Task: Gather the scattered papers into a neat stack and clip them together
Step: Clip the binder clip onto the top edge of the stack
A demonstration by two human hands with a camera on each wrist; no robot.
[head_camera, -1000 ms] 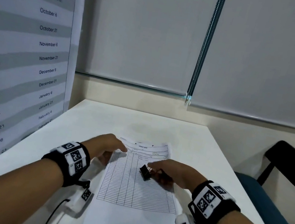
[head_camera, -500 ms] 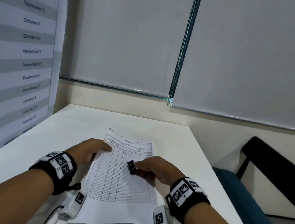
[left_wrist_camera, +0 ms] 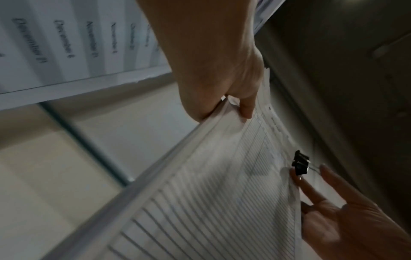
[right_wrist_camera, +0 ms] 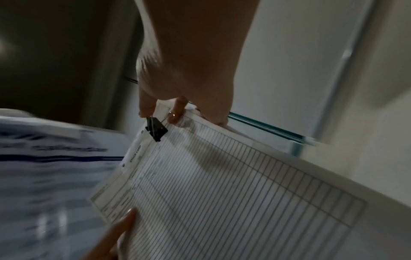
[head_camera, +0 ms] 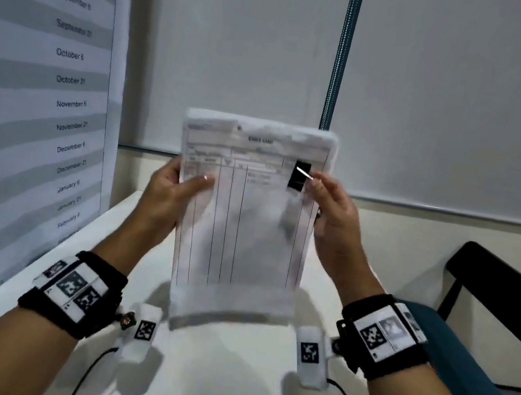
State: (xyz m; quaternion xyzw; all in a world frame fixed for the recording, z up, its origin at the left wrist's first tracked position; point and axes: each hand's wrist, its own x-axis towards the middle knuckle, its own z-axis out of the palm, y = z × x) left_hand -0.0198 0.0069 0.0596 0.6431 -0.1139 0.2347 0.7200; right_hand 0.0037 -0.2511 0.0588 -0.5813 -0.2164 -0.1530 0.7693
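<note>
Your right thumb and forefinger pinch the wire handle of the black binder clip (head_camera: 299, 175), its body lying against the printed face of the paper stack (head_camera: 242, 225) near the sheet's two o'clock corner; the other fingers of your right hand (head_camera: 334, 220) run along the stack's right edge. Your left hand (head_camera: 167, 197) clamps the stack's left edge at ten o'clock, thumb flat on the front, fingers behind. The stack stands upright, its bottom edge down toward the white table (head_camera: 221, 380). A date chart (head_camera: 29, 89) hangs at nine o'clock, a dark chair (head_camera: 502, 307) at three.
</note>
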